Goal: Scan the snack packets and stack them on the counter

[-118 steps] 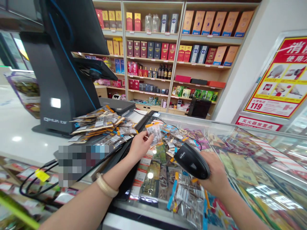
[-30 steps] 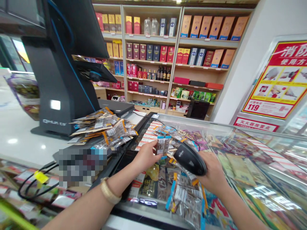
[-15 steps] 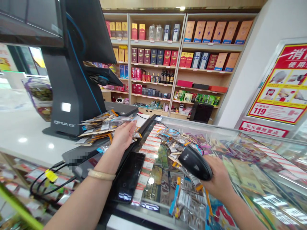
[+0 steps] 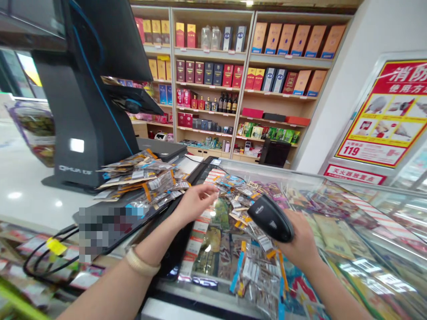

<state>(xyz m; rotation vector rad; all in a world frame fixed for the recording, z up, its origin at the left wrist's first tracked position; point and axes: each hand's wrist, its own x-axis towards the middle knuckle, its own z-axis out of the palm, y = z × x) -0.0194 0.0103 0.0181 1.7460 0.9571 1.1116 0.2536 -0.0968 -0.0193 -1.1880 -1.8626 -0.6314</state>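
My right hand is wrapped round a black handheld barcode scanner, its head pointing up and to the left above the glass counter. My left hand hovers over the counter's left edge, fingers loosely curled and apart, with nothing visible in it. Small clear snack packets with orange and blue edges lie just beyond its fingertips. More such packets lie on the glass below the scanner. Another heap of packets rests to the left, beside the till. A black phone is partly hidden beneath my left forearm.
The dark till stand rises on the white counter at left, with black cables below. Shelves of boxes and bottles line the back wall. The glass display counter stretches right, with packaged goods under it.
My left hand has moved right, away from the left heap of packets to the glass counter. My right hand still holds the scanner in nearly the same place. The view has shifted slightly.
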